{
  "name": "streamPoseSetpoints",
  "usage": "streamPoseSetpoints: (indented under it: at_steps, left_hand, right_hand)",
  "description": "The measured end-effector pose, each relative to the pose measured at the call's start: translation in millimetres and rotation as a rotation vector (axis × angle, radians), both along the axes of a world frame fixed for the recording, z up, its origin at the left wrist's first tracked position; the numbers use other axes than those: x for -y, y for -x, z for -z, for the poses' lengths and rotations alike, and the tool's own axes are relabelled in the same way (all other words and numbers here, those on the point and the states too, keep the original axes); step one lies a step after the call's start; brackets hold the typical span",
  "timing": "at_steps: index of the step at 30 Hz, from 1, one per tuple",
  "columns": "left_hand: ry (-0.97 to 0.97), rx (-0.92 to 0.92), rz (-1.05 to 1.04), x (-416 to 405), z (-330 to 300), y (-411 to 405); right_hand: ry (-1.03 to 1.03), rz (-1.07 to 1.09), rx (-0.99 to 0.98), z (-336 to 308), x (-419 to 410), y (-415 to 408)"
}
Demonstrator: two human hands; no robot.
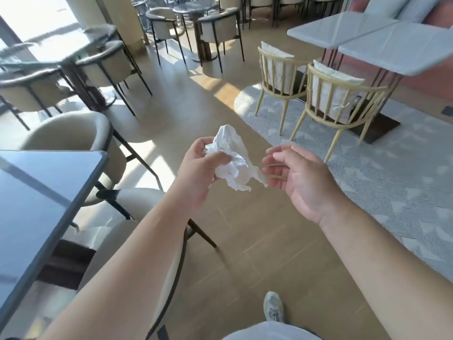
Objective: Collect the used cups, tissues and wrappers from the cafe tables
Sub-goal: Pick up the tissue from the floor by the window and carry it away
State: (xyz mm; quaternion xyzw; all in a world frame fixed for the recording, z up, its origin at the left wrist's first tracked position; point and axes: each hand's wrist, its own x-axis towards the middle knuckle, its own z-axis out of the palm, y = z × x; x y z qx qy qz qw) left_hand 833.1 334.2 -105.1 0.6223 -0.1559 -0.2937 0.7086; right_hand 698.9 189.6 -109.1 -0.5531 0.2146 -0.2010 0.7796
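Note:
A bunch of crumpled white tissues (232, 160) is held in the air over the floor, at the middle of the head view. My left hand (198, 168) grips it, fingers and thumb curled round the wad. A loose tail of tissue hangs to the right and reaches the fingertips of my right hand (296, 177). That hand is palm up with relaxed, slightly bent fingers and holds nothing.
A dark glossy table (36, 207) stands at the left with beige padded chairs (81, 133) beside it. Two wooden spindle chairs (335, 99) and white tables (397, 47) stand on a patterned rug (392, 182) at the right. Tan floor (264, 253) runs between them.

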Motion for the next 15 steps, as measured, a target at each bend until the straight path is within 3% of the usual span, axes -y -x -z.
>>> streamPoseSetpoints:
  at_steps: [15]
  left_hand:
    - [0.034, -0.001, -0.175, 118.5, -3.3, -143.5]
  right_hand:
    - [-0.045, -0.116, -0.021, -2.7, 136.6, -166.6]
